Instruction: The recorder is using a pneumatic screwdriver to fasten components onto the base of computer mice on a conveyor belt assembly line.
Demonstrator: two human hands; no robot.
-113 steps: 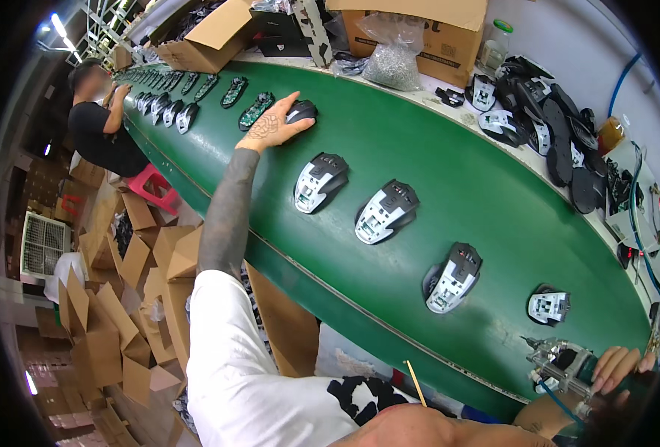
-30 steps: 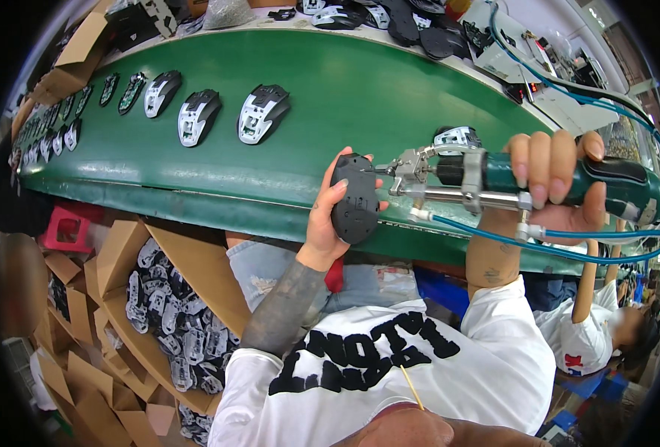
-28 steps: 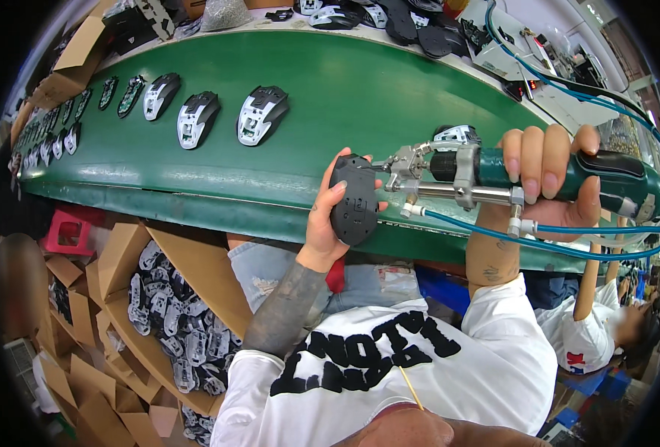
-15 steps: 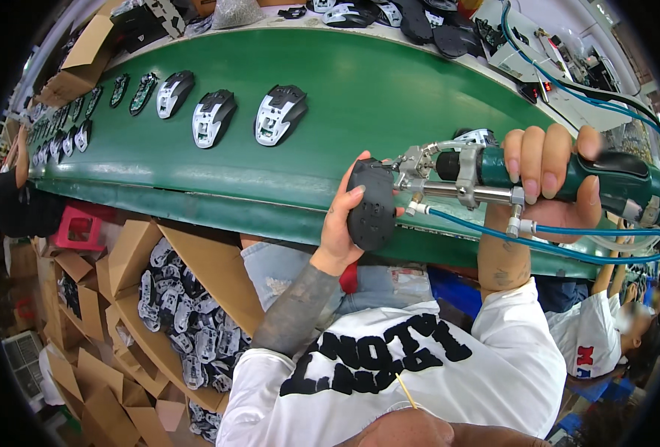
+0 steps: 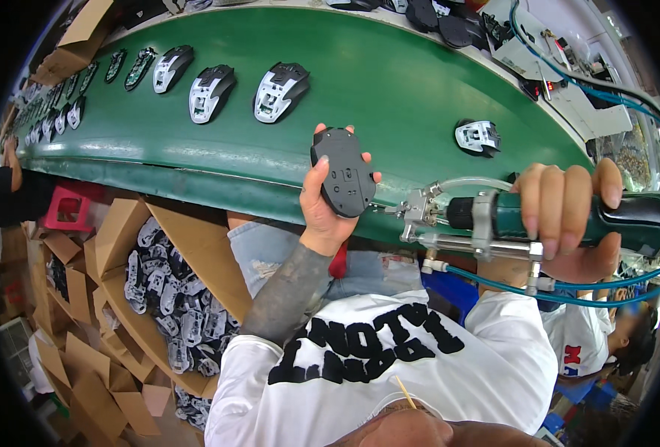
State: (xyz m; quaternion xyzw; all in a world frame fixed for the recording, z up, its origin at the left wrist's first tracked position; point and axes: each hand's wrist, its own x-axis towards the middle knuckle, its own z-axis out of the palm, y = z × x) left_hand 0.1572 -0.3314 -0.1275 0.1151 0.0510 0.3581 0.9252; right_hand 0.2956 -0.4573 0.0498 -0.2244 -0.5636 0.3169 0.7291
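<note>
My left hand (image 5: 321, 223) grips a black computer mouse (image 5: 347, 177) by its edges, its underside with small holes turned up. My right hand (image 5: 568, 212) is wrapped around a dark green electric screwdriver (image 5: 510, 214) with a metal feed head (image 5: 419, 212) and blue air hoses. The screwdriver lies level and its thin tip points left, close to the lower right edge of the mouse; I cannot tell whether they touch. Beyond, on the green work surface (image 5: 374, 74), a part-built white and black mouse (image 5: 477, 138) sits at the right.
Several part-built mice (image 5: 281, 91) and narrow circuit boards (image 5: 140, 68) line the surface to the left. Below stands an open cardboard box (image 5: 210, 272) full of white and black parts. A pink stool (image 5: 67, 208) is farther left. Other people sit at both ends.
The mouse in my left hand has moved left and its underside now faces up more fully. The screwdriver has dropped toward me, away from the mouse's top end, uncovering the part-built mouse at the right.
</note>
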